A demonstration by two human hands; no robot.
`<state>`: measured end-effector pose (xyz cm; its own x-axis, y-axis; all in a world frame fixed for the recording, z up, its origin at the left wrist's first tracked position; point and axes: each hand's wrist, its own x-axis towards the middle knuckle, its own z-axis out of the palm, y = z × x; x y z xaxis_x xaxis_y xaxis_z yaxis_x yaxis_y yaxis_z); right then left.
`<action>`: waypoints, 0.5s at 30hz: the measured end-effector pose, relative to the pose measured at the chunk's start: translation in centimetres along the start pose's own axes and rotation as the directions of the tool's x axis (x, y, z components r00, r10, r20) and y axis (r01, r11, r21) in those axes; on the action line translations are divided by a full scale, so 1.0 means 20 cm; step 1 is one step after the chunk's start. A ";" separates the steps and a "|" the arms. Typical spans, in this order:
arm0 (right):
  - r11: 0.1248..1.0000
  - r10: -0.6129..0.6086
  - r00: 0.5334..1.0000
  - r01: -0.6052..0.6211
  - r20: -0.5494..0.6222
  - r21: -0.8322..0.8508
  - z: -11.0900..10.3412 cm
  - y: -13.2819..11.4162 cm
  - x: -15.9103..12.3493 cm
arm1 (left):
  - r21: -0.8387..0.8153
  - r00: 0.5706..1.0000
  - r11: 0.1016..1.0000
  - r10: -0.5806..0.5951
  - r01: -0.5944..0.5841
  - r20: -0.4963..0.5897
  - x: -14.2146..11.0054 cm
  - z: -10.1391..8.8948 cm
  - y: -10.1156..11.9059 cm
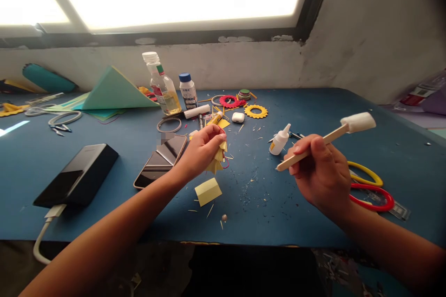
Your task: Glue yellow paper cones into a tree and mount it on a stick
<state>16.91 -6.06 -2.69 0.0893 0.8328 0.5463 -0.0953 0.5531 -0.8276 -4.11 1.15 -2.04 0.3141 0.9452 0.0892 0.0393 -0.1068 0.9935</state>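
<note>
My left hand (pixel 206 147) is closed, pinching a yellow folded paper piece (pixel 216 160) that hangs below the fingers. A thin pink-red strand shows beside it. My right hand (pixel 322 171) is closed around a flat wooden craft stick (pixel 329 137), held at a slant. On the stick's upper end sits a white, soft-looking roll (pixel 358 122); its material I cannot make out. Just left of this hand stands a small white glue bottle (pixel 279 140) with a pointed nozzle. A creased yellow paper (pixel 208 191) lies on the table below my left hand.
A phone (pixel 158 164) and a black power bank (pixel 78 174) with a white cable lie left. Behind stand a glass bottle (pixel 166 95) and a blue-capped bottle (pixel 188 90). Red and yellow scissor handles (pixel 372 197) are at right. Paper scraps dot the blue table (pixel 251 227).
</note>
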 end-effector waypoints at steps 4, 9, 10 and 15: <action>1.000 -0.017 1.000 0.017 0.006 0.022 -0.02 0.01 0.01 | 0.058 0.998 0.997 -0.056 0.054 0.038 0.03 -0.01 -0.05; 0.997 0.069 0.997 -0.068 0.037 -0.028 -0.03 0.04 0.03 | 0.165 0.998 0.984 -0.055 0.060 -0.038 0.09 -0.06 -0.09; 0.995 0.088 0.995 -0.087 0.036 -0.040 -0.03 0.04 0.03 | 0.200 0.997 0.978 -0.057 0.066 -0.053 0.10 -0.07 -0.10; 0.987 0.123 0.992 -0.120 0.024 -0.110 -0.02 0.04 0.03 | 0.225 0.991 0.966 -0.110 0.124 -0.074 0.12 -0.09 -0.12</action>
<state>17.24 -5.16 -3.15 0.0530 0.8949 0.4431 0.0041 0.4436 -0.8962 -5.06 4.23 -4.05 0.2364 0.9715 -0.0159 0.2907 -0.0551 0.9552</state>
